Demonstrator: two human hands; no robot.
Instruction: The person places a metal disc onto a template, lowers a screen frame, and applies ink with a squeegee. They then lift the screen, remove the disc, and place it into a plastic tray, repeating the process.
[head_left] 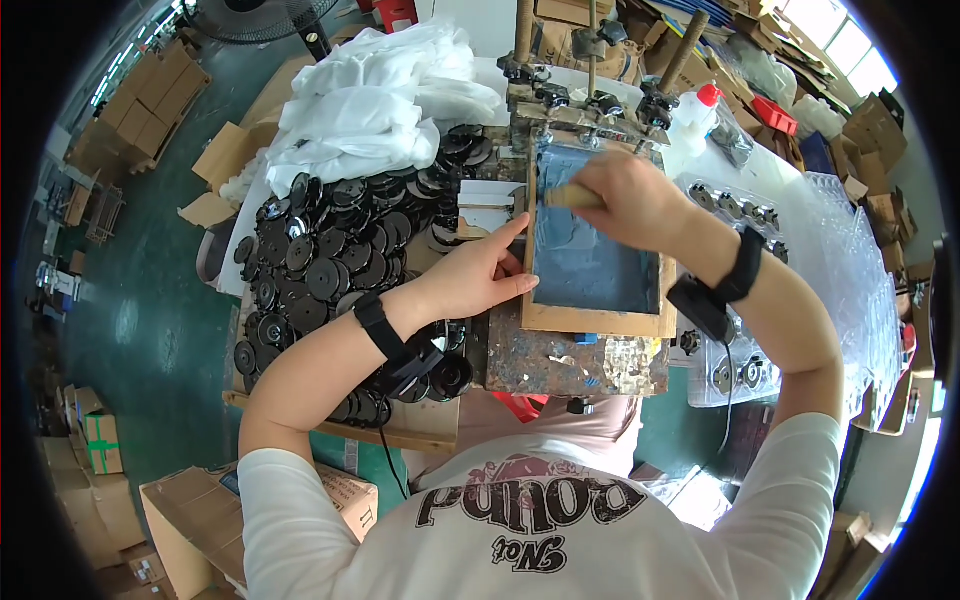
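Observation:
A wooden-framed printing screen [600, 321], its mesh coated with blue-grey ink [595, 265], lies on a paint-stained work board [540, 372]. My right hand [632, 203] is closed round the wooden handle of a squeegee [575, 196] over the screen's upper part; its blade is mostly hidden. At the frame's left rail is my left hand [487, 270], with forefinger and thumb stretched apart against the wood and the other fingers partly hidden. Left of the frame, a white plate-like piece [487, 195] sits beside many round black discs [325, 265].
Clamps and rods [590, 100] stand behind the screen. White plastic bags [365, 110] are heaped beyond the discs. On the right are a clear tray with metal-and-black parts [735, 205], a red-capped bottle [695, 115] and stacked clear trays [840, 270]. Cardboard boxes [215, 515] stand at lower left.

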